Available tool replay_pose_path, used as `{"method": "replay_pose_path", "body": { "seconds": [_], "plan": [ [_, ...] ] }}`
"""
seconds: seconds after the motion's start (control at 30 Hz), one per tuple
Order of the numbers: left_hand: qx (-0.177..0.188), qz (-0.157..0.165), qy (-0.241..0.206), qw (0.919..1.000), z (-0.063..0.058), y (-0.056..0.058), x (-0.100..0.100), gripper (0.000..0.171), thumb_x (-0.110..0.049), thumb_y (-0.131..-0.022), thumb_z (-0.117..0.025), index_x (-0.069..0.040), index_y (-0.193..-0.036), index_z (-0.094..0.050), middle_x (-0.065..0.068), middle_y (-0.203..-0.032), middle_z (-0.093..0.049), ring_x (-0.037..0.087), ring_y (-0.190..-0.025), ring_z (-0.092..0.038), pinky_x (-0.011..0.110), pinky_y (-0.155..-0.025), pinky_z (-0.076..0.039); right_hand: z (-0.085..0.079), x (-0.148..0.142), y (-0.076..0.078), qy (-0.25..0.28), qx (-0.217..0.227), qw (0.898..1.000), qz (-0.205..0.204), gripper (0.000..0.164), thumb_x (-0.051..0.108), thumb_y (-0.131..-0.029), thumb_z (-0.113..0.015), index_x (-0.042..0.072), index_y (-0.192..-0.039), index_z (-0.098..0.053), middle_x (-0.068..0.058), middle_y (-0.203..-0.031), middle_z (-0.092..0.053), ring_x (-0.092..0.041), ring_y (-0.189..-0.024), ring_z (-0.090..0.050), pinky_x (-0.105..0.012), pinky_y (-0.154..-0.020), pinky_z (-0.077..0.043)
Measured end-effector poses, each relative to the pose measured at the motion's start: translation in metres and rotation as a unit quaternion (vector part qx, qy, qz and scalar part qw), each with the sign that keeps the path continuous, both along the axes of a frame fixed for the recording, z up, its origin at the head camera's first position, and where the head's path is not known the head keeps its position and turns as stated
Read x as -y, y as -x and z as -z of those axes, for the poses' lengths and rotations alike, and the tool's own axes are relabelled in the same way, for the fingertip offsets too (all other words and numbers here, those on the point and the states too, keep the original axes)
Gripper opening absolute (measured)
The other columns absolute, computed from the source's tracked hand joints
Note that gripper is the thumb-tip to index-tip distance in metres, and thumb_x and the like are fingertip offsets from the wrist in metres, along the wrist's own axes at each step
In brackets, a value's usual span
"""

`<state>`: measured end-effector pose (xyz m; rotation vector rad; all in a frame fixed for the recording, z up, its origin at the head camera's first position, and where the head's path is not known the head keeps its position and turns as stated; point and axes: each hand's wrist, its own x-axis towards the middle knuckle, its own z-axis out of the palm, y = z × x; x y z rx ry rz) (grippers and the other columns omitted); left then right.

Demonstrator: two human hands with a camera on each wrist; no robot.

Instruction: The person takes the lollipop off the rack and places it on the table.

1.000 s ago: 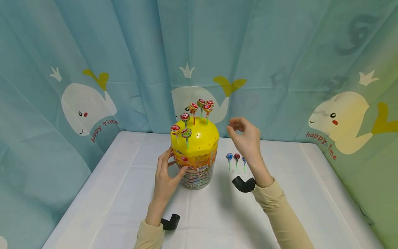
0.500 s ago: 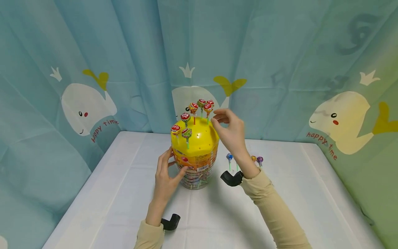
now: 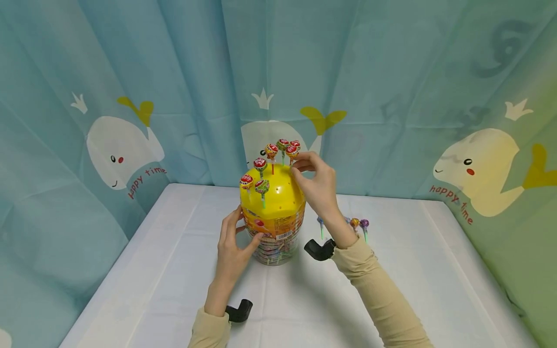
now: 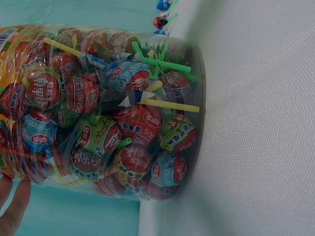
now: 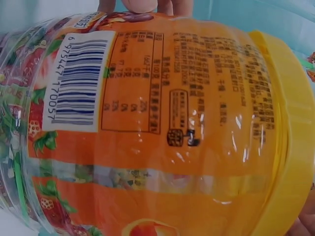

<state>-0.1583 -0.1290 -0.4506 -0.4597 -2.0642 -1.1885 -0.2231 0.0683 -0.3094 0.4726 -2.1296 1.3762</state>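
A clear jar of lollipops (image 3: 285, 224) with a yellow domed lid (image 3: 283, 195) stands upright on the table. My left hand (image 3: 232, 249) grips its left side, thumb in front and fingers behind; two fingers (image 4: 18, 204) show at the edge of the left wrist view. Several wrapped lollipops stand upright in the lid's holes. At the back right of the lid, my right hand (image 3: 319, 183) pinches the stick of an orange-and-red lollipop (image 3: 292, 151); the fingertips hide most of that stick. The right wrist view shows the orange label (image 5: 216, 98) and the lid's rim (image 5: 295, 128).
Behind my right wrist lie loose lollipops, among them a blue one (image 3: 320, 221), a yellow one (image 3: 355, 223) and a purple one (image 3: 364, 224), partly hidden. A printed curtain (image 3: 391, 72) hangs behind the white table (image 3: 174, 270).
My right hand has moved left from beside the jar to the lollipop at the lid's back right, fingertips closing on its stick. The left hand and jar have stayed in place.
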Motion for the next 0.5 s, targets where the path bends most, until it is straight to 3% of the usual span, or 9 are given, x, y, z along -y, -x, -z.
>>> {"method": "replay_pose_path", "body": {
  "seconds": [0.3,0.5],
  "plan": [
    [0.01,0.0,-0.001,1.0,-0.0004,-0.0007,0.0,0.082,-0.014,-0.078,-0.079,-0.01,-0.148,-0.035,0.014,-0.137,-0.047,0.024,-0.122,-0.051,0.034,-0.089,-0.056,0.0015,0.0044,0.0015,0.009,-0.017,1.0,0.007,0.017,0.002,-0.086,-0.067,0.0,-0.103,-0.066,-0.017,-0.089,-0.07,-0.03,-0.08,-0.067,-0.043,-0.086,-0.052],
    [0.022,0.002,-0.005,0.9997,-0.0014,-0.0013,-0.0001,0.083,-0.012,-0.077,-0.079,-0.009,-0.148,-0.036,0.013,-0.137,-0.046,0.026,-0.121,-0.051,0.027,-0.09,-0.055,-0.002,0.0058,0.0007,0.014,-0.023,1.0,0.007,0.018,0.002,-0.086,-0.067,-0.001,-0.104,-0.066,-0.019,-0.089,-0.07,-0.031,-0.081,-0.067,-0.044,-0.087,-0.052]
  ]
}}
